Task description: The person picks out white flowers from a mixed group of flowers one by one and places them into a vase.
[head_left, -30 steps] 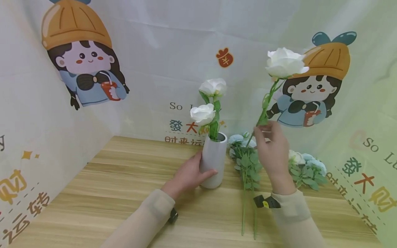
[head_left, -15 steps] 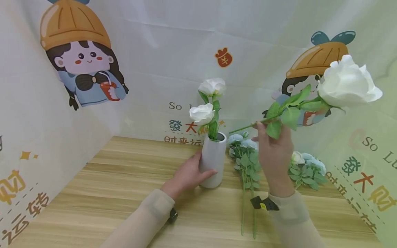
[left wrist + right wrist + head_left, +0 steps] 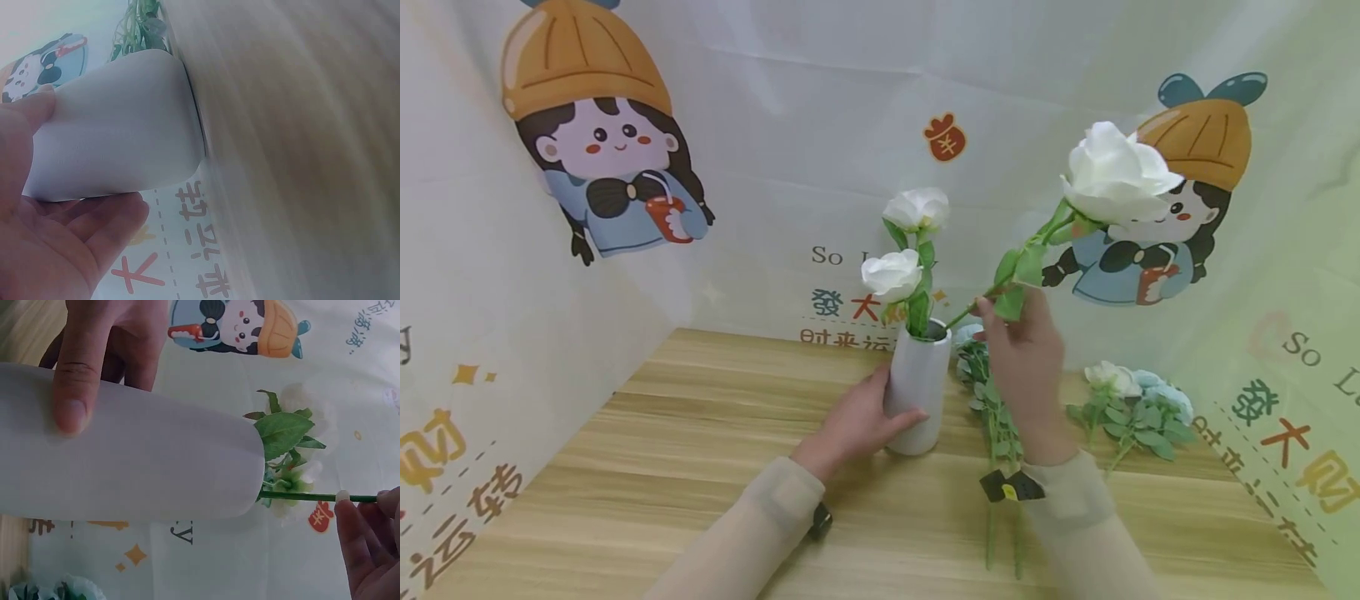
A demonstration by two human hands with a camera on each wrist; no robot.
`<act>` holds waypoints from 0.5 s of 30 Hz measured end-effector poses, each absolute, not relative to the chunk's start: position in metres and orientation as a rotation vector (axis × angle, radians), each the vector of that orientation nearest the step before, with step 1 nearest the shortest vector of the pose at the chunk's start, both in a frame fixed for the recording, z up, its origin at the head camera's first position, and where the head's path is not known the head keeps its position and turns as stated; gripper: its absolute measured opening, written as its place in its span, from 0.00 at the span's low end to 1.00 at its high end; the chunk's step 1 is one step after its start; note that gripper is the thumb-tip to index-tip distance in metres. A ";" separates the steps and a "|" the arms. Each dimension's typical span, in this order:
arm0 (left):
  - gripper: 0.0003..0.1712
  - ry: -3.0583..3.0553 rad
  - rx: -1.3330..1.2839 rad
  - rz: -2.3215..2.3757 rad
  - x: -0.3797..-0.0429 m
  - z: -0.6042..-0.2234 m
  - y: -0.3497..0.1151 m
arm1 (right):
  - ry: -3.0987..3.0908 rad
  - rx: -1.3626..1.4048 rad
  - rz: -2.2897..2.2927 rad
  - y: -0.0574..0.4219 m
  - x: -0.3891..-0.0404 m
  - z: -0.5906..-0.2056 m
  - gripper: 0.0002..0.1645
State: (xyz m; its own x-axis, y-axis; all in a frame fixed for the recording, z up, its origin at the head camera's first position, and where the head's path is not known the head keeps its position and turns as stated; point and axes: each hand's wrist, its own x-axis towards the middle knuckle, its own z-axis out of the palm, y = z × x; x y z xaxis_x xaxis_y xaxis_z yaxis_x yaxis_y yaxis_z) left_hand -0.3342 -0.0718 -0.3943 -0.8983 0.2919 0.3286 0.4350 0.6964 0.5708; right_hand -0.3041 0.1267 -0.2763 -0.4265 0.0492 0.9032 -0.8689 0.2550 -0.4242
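Observation:
A white vase [image 3: 917,392] stands upright on the wooden table, gripped round its lower side by my left hand [image 3: 868,421]. In the left wrist view the thumb and fingers lie on opposite sides of the vase [image 3: 125,125]. Two white roses [image 3: 891,275] rise from its mouth. My right hand [image 3: 1026,367] pinches the green stem [image 3: 300,496] of another white rose [image 3: 1116,175], tilted with its bloom up to the right. The stem's lower end is right at the vase's rim, as the right wrist view also shows.
Pale blue flowers [image 3: 972,350] with long stems lie right of the vase, partly behind my right hand. Farther right lies a bunch with a white flower [image 3: 1112,379] and blue flowers [image 3: 1165,398]. A printed cloth [image 3: 760,167] hangs behind the table [image 3: 700,433].
The rose in my right hand tipped over to the right, then swung partly back upright. My right hand moved left, bringing the stem end to the vase's mouth. The left hand stayed on the vase.

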 end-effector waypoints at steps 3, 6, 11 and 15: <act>0.52 -2.693 -0.583 -0.978 -0.333 -0.394 -0.072 | -1.734 0.737 1.282 0.128 -0.318 -0.287 0.11; 0.52 -2.694 -0.581 -0.969 -0.333 -0.394 -0.072 | -1.834 0.680 1.251 0.128 -0.325 -0.294 0.10; 0.52 -2.687 -0.589 -0.986 -0.333 -0.393 -0.072 | -1.987 0.578 1.123 0.125 -0.332 -0.301 0.10; 0.52 -2.684 -0.596 -0.996 -0.334 -0.393 -0.072 | -2.071 0.510 1.019 0.122 -0.335 -0.306 0.12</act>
State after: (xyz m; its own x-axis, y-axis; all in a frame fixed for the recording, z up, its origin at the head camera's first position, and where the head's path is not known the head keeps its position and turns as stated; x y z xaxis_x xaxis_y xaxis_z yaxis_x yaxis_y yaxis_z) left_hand -0.3336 -0.0716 -0.3929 -0.8944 0.2967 0.3348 0.4432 0.6887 0.5738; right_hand -0.3353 0.1216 -0.3059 -0.6330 -0.0215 0.7738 -0.6263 0.6018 -0.4956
